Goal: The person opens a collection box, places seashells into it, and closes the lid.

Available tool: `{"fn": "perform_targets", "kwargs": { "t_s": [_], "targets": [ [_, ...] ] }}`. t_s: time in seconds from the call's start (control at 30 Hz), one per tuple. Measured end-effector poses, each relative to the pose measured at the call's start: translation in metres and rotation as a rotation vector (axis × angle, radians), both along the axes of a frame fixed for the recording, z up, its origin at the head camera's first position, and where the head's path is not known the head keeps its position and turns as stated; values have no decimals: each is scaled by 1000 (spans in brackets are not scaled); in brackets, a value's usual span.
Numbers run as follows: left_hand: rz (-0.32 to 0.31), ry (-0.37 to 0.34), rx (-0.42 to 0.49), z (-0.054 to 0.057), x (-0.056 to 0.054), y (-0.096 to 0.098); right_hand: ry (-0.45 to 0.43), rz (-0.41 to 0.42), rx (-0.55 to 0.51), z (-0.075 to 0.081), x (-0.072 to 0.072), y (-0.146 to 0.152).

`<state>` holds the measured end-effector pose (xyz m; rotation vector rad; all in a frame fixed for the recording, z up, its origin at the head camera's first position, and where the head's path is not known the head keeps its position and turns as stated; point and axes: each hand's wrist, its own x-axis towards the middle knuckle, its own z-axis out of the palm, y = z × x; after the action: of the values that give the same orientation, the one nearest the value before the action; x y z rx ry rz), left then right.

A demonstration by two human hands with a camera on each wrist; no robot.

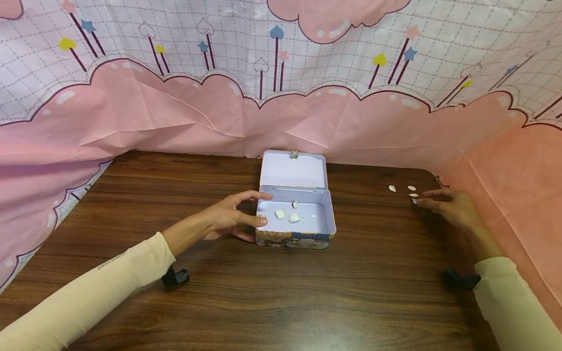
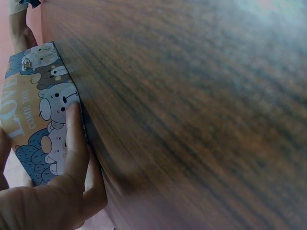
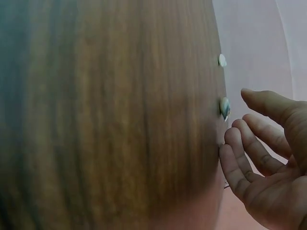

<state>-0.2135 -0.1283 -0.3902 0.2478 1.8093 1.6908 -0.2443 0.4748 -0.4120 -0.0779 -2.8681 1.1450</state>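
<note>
An open tin box [image 1: 296,239] with cartoon bears on its outside stands on the table, its lid [image 1: 293,169] tipped back. Inside lie 3 small white shells, one shell [image 1: 293,218] close to the front wall. My left hand [image 1: 230,217] grips the box's left side, thumb over the rim; in the left wrist view its fingers [image 2: 76,143] lie along the printed wall. Far to the right, my right hand [image 1: 452,207] reaches down at several white shells [image 1: 392,188]. In the right wrist view, the thumb and fingers are apart, close to a shell [image 3: 225,108], with nothing between them.
The dark wooden table [image 1: 281,297] extends around the box. A pink patterned cloth [image 1: 175,107] hangs along the back and both sides, and on the right it comes close to my right hand.
</note>
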Motion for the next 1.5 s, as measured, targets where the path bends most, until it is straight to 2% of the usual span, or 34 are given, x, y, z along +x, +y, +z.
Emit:
{"fn": "perform_targets", "kwargs": {
  "t_s": [0.3, 0.47, 0.6, 0.8, 1.03, 1.17, 1.4, 1.5],
  "targets": [
    [-5, 14, -2, 0, 1, -1, -49, 18, 213, 2, -8, 3],
    [-2, 16, -9, 0, 0, -1, -73, 39, 255, 2, -11, 0],
    [-7, 20, -6, 0, 1, 0, -67, 23, 259, 2, -14, -2],
    [-10, 25, -9, 0, 1, -1, -66, 3, 235, 1, -14, -4],
    [-8, 19, -17, 1, 0, -1, -3, 13, 193, -1, -10, -6],
    [-10, 26, -18, 1, 1, -2, 15, 6, 129, -1, -7, -7],
    [-18, 19, -15, 0, 1, -1, 20, 29, -44, -3, -4, -9],
    [-21, 17, -18, 0, 0, 0, 32, 32, -59, -2, -2, -12]
  ]
}}
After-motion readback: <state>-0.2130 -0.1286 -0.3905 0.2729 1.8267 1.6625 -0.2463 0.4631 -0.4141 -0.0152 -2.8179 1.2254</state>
